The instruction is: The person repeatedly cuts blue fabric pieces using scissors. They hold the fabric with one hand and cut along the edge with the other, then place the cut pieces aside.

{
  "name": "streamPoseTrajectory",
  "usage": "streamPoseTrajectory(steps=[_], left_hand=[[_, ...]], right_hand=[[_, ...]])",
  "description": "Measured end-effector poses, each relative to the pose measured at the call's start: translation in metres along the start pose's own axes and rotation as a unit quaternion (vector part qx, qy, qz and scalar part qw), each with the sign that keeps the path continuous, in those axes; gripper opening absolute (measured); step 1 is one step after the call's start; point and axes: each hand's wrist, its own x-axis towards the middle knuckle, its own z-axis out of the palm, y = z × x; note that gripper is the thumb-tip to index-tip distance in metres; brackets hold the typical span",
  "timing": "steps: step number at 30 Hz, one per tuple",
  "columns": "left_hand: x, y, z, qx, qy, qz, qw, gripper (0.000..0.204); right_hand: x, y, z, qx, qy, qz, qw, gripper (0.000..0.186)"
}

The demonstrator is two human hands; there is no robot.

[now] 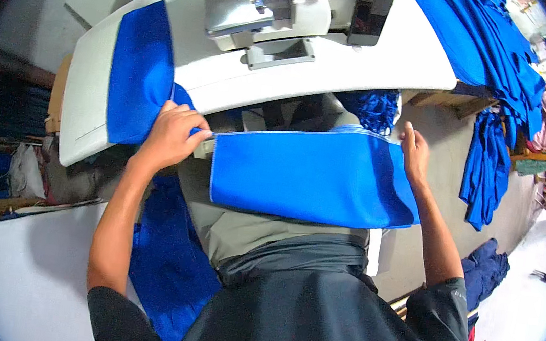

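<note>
While a white sewing table (381, 68) carried an overlock machine (312, 17) and a blue strip (140, 72), heaped blue cloth (485, 50) hung beyond its right end and dark-blue fabric (484, 273) lay bunched lower down. Blue scraps (373, 108) clustered under the near edge, binned or loose, unclear. Over the lap (245, 233) stretched a blue panel (300, 170): the left hand (174, 132) pinched its upper left corner; the right hand (415, 154), half curled, met its right end, grip uncertain
</note>
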Motion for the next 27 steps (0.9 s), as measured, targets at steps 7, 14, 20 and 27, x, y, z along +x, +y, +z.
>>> streamPoseTrajectory(steps=[7,14,20,27], left_hand=[[-0.002,-0.002,0.003,-0.006,-0.004,-0.031,0.999,0.015],[-0.003,-0.006,0.007,-0.007,0.003,-0.028,1.000,0.015],[-0.002,-0.007,0.010,-0.004,0.013,-0.024,1.000,0.014],[-0.003,-0.007,0.010,0.002,0.010,-0.036,0.999,0.014]], right_hand=[[-0.085,-0.143,0.115,0.059,-0.399,-0.174,0.898,0.039],[-0.123,-0.223,0.192,-0.081,-0.323,-0.325,0.885,0.040],[-0.121,-0.234,0.214,-0.100,-0.305,-0.335,0.886,0.039],[-0.123,-0.240,0.221,-0.113,-0.312,-0.322,0.887,0.037]])
